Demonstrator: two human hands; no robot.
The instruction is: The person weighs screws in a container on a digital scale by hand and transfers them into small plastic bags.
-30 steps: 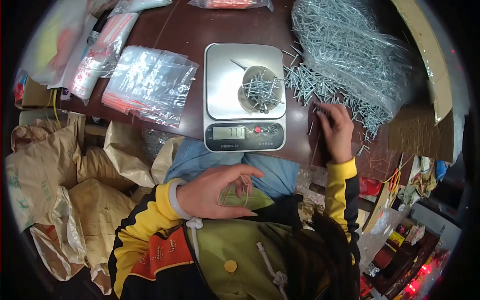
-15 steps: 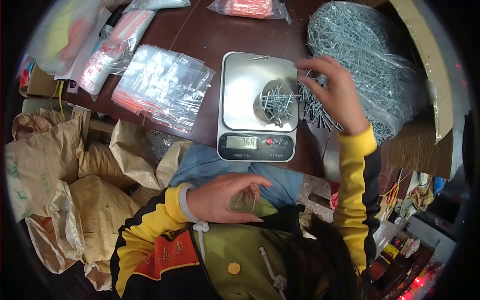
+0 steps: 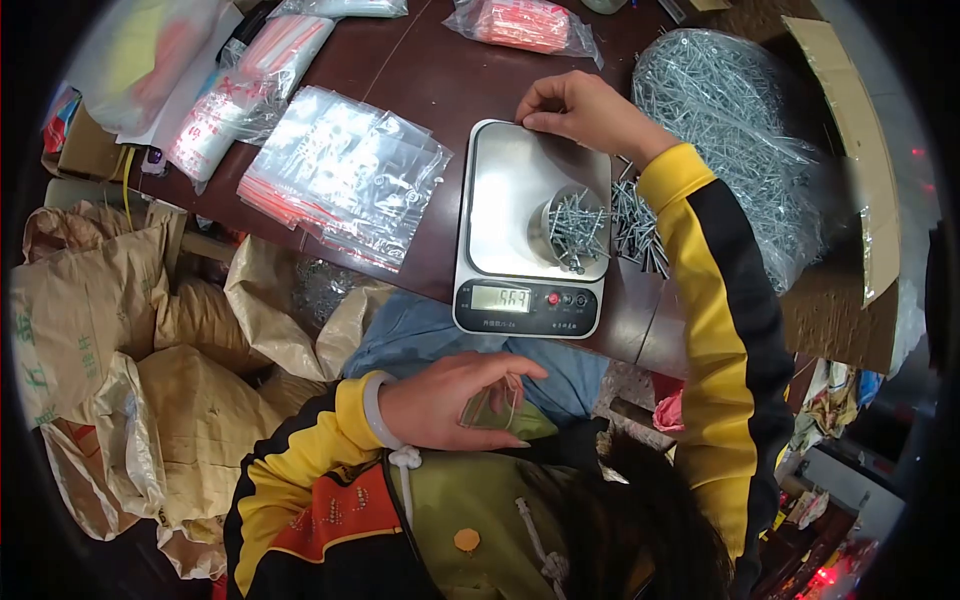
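My right hand (image 3: 570, 112) reaches over the top edge of the digital scale (image 3: 505, 225), finger and thumb pinched where a loose screw lay; that screw is hidden by the fingers. On the scale's right side stands a round metal cup (image 3: 541, 232) filled with screws (image 3: 577, 228). My left hand (image 3: 450, 400) is curled in front of my body, below the scale. A see-through piece, apparently a small clear plastic bag (image 3: 490, 408), sits between its thumb and fingers. Beside the scale lies a pile of loose screws (image 3: 637, 222), partly behind my right forearm.
Flat clear zip bags (image 3: 345, 170) with red edges lie left of the scale. A large bag of screws (image 3: 715, 100) rests in a cardboard box (image 3: 850, 170) at the right. Packed bags (image 3: 525, 25) lie at the back; brown sacks (image 3: 90, 310) stand at the lower left.
My right hand has moved left from beside the screw pile to the scale's top edge and pinched there. The display reading has changed. My left hand stays in place.
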